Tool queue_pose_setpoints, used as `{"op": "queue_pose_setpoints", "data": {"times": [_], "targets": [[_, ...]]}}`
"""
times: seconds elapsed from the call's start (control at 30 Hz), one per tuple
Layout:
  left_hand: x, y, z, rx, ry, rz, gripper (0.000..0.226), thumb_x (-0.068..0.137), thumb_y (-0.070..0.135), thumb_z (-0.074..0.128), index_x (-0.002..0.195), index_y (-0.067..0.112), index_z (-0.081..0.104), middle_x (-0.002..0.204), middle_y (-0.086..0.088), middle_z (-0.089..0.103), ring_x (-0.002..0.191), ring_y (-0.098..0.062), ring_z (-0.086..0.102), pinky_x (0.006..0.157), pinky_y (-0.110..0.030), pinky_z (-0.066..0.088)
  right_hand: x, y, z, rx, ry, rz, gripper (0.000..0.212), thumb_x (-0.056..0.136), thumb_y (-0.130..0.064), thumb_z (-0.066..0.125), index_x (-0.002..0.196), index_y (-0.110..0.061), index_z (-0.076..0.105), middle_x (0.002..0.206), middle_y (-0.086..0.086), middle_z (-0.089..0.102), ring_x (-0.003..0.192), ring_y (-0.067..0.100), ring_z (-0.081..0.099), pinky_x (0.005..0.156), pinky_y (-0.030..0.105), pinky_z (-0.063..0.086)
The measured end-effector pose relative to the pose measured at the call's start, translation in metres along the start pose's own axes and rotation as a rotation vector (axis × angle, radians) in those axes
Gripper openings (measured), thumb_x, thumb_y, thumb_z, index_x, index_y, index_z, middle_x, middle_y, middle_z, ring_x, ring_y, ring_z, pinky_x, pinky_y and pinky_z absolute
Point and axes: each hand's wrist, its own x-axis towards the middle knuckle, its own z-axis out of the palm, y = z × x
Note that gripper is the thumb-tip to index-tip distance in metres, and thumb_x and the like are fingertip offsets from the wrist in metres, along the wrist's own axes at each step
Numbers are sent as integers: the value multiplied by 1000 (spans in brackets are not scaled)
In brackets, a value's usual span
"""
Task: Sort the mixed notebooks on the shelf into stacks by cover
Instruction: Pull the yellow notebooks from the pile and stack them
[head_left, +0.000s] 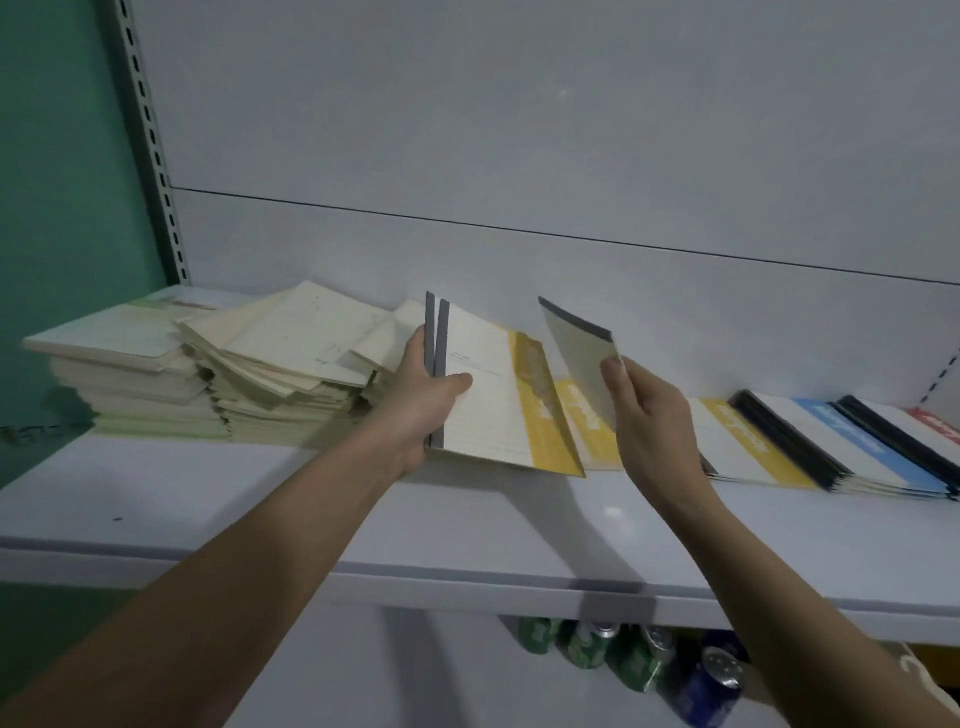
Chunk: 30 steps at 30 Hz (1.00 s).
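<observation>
Print on the white, yellow-banded notebooks (498, 400) gripped upright at centre: too blurred to read. Red-banded notebook cover (937, 422) at 3 o'clock: cut off by the frame edge. Green and blue drink cans (644, 665) at 5 o'clock: upper parts hidden behind the white shelf (260, 499) lip. Lower covers in the pale cream notebook stacks (208, 364) at 9 o'clock: buried, colours indeterminate.

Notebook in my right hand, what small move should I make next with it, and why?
Probably lay the notebook on the two the left hand holds upright. Its spine is grey like theirs, though its cover faces away. The right hand pinches it above the yellow-banded notebooks lying on the shelf.
</observation>
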Motion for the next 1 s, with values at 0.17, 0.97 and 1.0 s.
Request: {"op": "queue_pose_setpoints", "data": {"times": [0.17,0.97,1.0], "targets": [[-5,1,15,-103,-56,-36,51,87,43,68,132,34,46,113,8,66,101,-11,64,85,-36,54,-30,-24,9,-300,-374,-230,42,96,-46,48,136,-33,55,140,-18,50,131,-2,42,104,7,29],[0,-60,177,50,-399,-280,70,76,-14,70,135,12,43,126,-8,63,112,-23,62,95,-39,53,-15,112,-121,270,-102,771,22,90,2,55,111,2,60,96,9,62,79,19,59,63,27,47],[4,-63,191,67,-363,-285,76,75,-14,72,139,10,38,129,-8,59,114,-22,59,98,-40,51,-8,123,-130,211,-87,757,32,89,2,57,122,0,56,105,8,60,86,20,59,70,29,48]]}}
